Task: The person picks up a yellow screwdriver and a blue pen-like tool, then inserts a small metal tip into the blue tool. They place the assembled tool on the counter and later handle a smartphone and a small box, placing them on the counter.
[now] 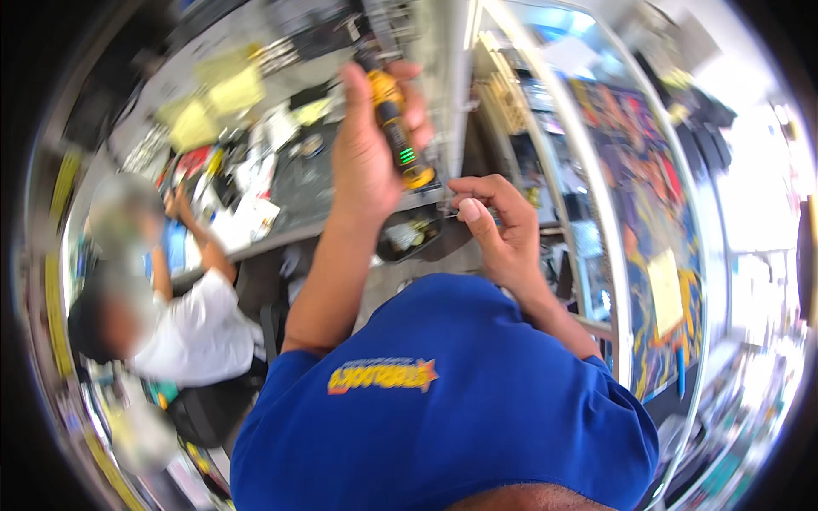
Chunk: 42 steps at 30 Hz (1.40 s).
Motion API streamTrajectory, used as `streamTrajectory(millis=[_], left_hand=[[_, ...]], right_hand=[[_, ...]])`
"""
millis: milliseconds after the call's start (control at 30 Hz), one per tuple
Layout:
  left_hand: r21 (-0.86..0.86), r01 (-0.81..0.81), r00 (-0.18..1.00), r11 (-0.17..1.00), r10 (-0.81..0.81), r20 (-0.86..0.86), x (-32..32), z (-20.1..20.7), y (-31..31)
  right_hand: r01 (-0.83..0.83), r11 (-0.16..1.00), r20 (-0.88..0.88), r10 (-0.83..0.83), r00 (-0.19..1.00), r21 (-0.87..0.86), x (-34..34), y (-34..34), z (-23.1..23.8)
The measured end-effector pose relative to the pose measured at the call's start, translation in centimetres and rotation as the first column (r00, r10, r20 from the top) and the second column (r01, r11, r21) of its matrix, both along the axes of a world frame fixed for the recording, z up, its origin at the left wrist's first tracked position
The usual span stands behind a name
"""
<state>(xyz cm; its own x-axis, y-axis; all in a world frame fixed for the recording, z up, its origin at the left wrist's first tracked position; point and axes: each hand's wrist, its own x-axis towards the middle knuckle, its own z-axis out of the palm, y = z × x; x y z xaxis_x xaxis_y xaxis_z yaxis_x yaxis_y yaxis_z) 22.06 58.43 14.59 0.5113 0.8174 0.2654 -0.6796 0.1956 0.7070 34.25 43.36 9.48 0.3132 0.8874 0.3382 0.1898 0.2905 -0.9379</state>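
Observation:
My left hand is raised over the bench and wrapped round a slim yellow-and-black cordless screwdriver. Green lights glow on its body, and its near end points toward my other hand. Close to that end, my right hand has thumb and forefinger drawn together. Something tiny seems to be between those fingertips, too small and blurred to name.
A cluttered workbench runs along the left, with yellow paper sheets and small parts on it. On that side a person in a white shirt works at the bench. A glass display case stands to the right.

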Motion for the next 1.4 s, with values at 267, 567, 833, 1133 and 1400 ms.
streamTrajectory(millis=[267,567,833,1133,1400], left_hand=[[0.140,0.417,0.823,0.898,-0.307,-0.478,14.2,1.8,2.2],[0.639,0.580,0.579,0.506,0.295,-0.760,37.9,-4.9,3.3],[0.804,0.592,0.559,0.061,0.687,-0.464,43.5,-8.1,4.6],[0.827,0.268,0.938,-0.495,0.332,-0.105,44.2,-7.0,-5.2],[0.836,0.354,0.928,-0.419,0.271,-0.257,46.5,-7.3,-9.2]], right_hand=[[0.514,0.857,-0.219,-0.507,0.834,-0.024,7.5,-8.2,-2.4],[0.648,0.749,-0.162,-0.662,0.731,-0.137,9.3,-16.1,-3.9],[0.512,0.843,-0.019,-0.521,0.853,-0.162,10.5,-18.3,-3.0],[0.371,0.926,-0.034,-0.374,0.927,-0.072,12.2,-20.4,-3.1],[0.481,0.876,-0.092,-0.476,0.875,0.047,12.5,-23.5,-2.6]])
